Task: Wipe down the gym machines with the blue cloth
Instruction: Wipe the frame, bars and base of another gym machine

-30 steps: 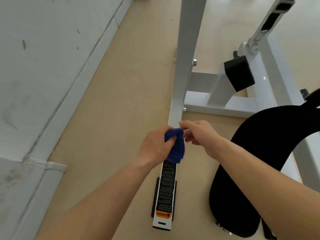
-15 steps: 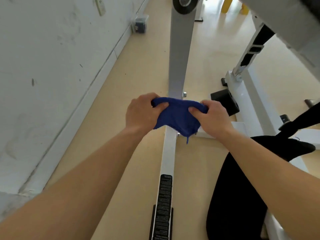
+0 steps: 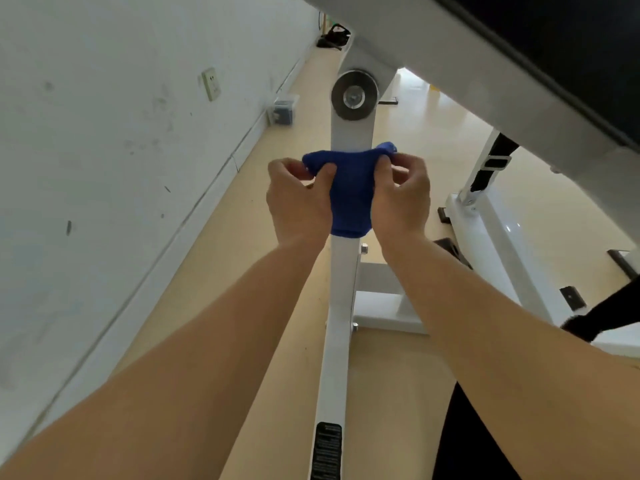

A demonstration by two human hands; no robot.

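Two bare hands hold one blue cloth (image 3: 351, 194) between them, in front of a white upright post (image 3: 341, 306) of the gym machine. The left hand (image 3: 298, 202) pinches the cloth's upper left edge between thumb and curled fingers; the right hand (image 3: 401, 199) pinches the upper right edge the same way. Both grips are closed on fabric, with the thumbs toward the camera and the fingertips folded behind the cloth.

Between the two grips the cloth is stretched across the width of the post, its top edge sagging slightly in the middle. A small bunched corner rises just above the right grip. Below the grips the cloth hangs in a rounded fold, ending near wrist level. Whether the fabric is pressed against the post or held just off it cannot be told.

Directly above the grips, on the same post, sits a round metal pivot disc (image 3: 354, 97) where a slanted white beam (image 3: 467, 64) joins. A black pad (image 3: 561, 39) lies along that beam, up and to the right of the grips.

Below the grips the post runs down toward the camera and carries a black printed label (image 3: 327, 448) near its lower end. A white cross-member (image 3: 384, 306) meets the post below and to the right of the right grip.

Left of the left grip stands a scuffed white wall (image 3: 104, 168) with a socket plate (image 3: 211, 84). A small clear box (image 3: 283, 109) rests on the tan floor (image 3: 214, 244) by the wall, above and left of the grips.
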